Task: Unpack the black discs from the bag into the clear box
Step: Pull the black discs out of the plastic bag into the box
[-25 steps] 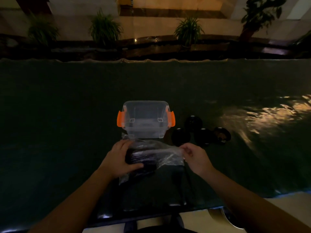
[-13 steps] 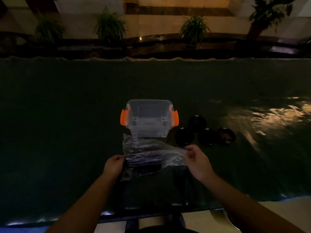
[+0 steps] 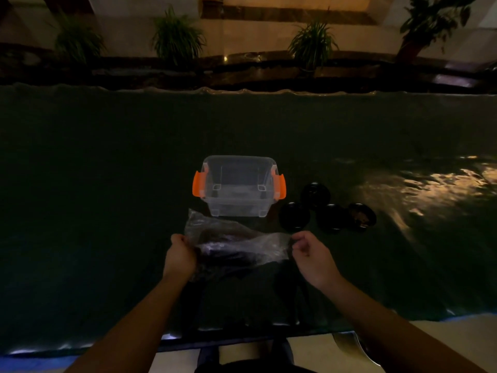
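A crinkled clear plastic bag lies stretched across the table just in front of me, with a dark stack of black discs inside it, blurred. My left hand pinches the bag's left end and my right hand pinches its right end. Just beyond the bag stands the clear box with orange side latches, open-topped and with nothing in it. Several loose black discs lie on the table right of the box.
The table is covered with a dark green cloth whose near edge runs just below my forearms. Potted plants and a ledge stand beyond the far edge. Light glares on the cloth at the right.
My left hand has left the top of the disc stack and slid to the bag's left end. Both hands have pulled apart, stretching the bag flatter between them.
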`<state>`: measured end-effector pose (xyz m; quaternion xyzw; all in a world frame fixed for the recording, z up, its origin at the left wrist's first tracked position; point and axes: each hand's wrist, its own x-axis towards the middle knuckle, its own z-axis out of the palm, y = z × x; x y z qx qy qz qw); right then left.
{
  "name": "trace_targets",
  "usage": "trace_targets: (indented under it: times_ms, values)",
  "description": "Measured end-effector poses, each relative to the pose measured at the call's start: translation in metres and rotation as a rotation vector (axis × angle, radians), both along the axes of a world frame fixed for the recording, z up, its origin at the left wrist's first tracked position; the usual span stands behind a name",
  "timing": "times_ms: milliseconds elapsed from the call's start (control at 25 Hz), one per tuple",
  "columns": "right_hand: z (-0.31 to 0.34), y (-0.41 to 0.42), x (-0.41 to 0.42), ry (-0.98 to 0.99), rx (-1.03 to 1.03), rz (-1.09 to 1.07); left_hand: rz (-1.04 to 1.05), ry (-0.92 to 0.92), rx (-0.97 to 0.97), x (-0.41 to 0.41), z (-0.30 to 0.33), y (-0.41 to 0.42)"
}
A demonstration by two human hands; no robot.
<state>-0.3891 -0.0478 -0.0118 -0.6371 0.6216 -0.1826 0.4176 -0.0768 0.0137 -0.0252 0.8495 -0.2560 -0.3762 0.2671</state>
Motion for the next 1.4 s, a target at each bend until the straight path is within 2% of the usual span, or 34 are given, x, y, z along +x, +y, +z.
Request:
trace_targets:
  times_ms: [120,160,280,400,520,680,840,1000,1160,1240,1400]
  values:
    - [0.001,0.003,0.002,-0.012,0.008,-0.055,0.137,0.207,-0.023,0.0,-0.003,-0.002]
    - [0.0,0.004,0.004,-0.026,-0.008,-0.086,0.14,0.223,-0.011,0.001,-0.003,-0.001]
    - [0.0,0.008,0.017,-0.093,-0.065,-0.095,0.081,0.178,-0.001,0.007,-0.008,0.005]
    - [0.002,0.003,0.035,-0.158,-0.021,-0.03,0.017,0.099,-0.001,0.009,-0.012,0.008]
    - [0.004,-0.012,0.051,-0.115,0.036,0.031,-0.09,-0.021,-0.014,0.009,-0.008,0.008]
    - [0.004,-0.025,0.064,-0.092,0.134,0.049,-0.085,-0.044,-0.008,0.017,-0.008,0.016]
    - [-0.001,-0.018,0.064,-0.105,0.176,0.104,-0.072,0.009,0.013,0.023,-0.007,0.023]
    - [0.006,-0.006,0.063,-0.137,0.072,0.191,-0.127,0.071,0.01,0.022,-0.008,0.027]
    - [0.007,0.003,0.067,-0.279,0.098,0.183,-0.112,0.057,-0.032,0.014,-0.006,0.023]
    - [0.007,0.005,0.071,-0.264,0.098,0.171,-0.092,0.082,-0.06,0.008,-0.003,0.021]
    - [0.005,0.0,0.082,-0.141,-0.031,0.136,-0.027,0.209,-0.097,0.001,0.0,0.026]
